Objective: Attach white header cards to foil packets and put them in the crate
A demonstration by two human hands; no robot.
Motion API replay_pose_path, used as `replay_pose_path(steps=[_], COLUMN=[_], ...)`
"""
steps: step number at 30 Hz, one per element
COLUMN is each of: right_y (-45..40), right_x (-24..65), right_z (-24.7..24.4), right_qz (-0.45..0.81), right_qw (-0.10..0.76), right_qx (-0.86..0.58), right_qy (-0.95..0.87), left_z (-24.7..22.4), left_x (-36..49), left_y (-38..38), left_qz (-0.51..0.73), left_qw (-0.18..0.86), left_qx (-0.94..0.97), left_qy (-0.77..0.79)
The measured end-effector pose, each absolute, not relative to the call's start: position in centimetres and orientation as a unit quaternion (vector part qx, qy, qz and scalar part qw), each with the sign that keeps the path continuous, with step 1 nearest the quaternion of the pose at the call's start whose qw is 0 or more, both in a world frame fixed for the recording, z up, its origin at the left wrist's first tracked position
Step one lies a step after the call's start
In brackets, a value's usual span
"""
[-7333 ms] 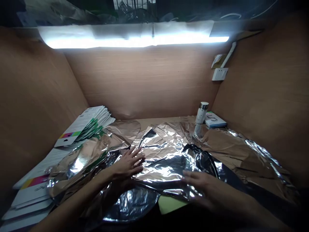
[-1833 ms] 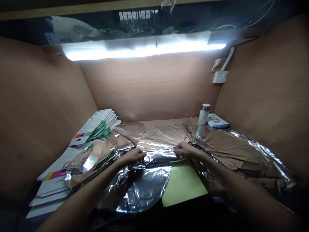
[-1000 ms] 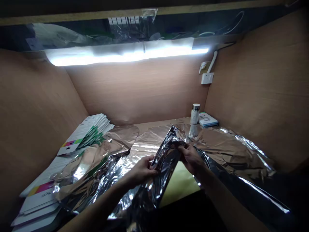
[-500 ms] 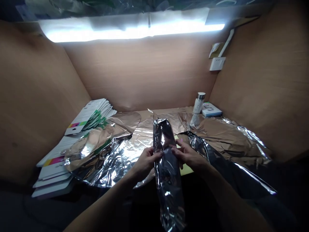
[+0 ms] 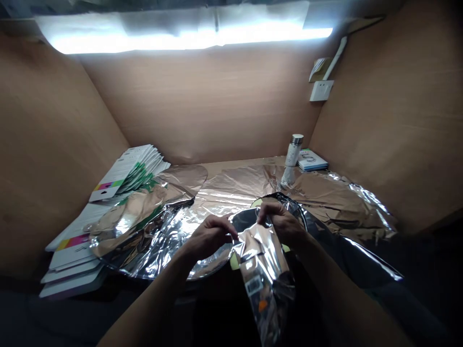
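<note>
Left hand (image 5: 211, 236), right hand (image 5: 279, 220), close together

**Foil bag** (image 5: 261, 260): thin metallic film, glossy, sharply creased.
**Foil sheets** (image 5: 231, 185): same mirror shine, wrinkled, coppery in reflection.
**Wall panels** (image 5: 195, 106): wood-grain laminate, smooth, satin.
**Bottle** (image 5: 292, 156): pale matt body, polished metal cap.
**Card stack** (image 5: 126, 176): smooth coated paper.
**Wall socket** (image 5: 321, 90): white plastic, smooth.

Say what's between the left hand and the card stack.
In the head view, a crumpled foil sheet lies between the left hand and the card stack.
</note>
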State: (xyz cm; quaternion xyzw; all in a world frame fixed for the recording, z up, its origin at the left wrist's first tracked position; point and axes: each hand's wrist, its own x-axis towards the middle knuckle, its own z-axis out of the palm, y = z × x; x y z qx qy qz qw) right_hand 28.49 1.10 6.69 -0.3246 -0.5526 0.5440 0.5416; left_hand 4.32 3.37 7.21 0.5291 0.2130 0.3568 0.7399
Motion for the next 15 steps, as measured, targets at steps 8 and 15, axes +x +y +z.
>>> replay_pose_path(steps=[8,15], right_y=[3.1,-3.7], right_x=[27.6,25.1], right_z=[5.9,4.1], right_qz=[0.601,0.493], right_qw=[0.559,0.468], right_qx=[-0.395,-0.482], right_qy=[-0.413,-0.554], left_z=[6.5,3.6], left_x=[5.9,5.7], left_y=[1.0,-2.2], left_qz=[0.385,0.505], left_qw=[0.553,0.472], left_qx=[0.661,0.642], left_qy=[0.33,0.332])
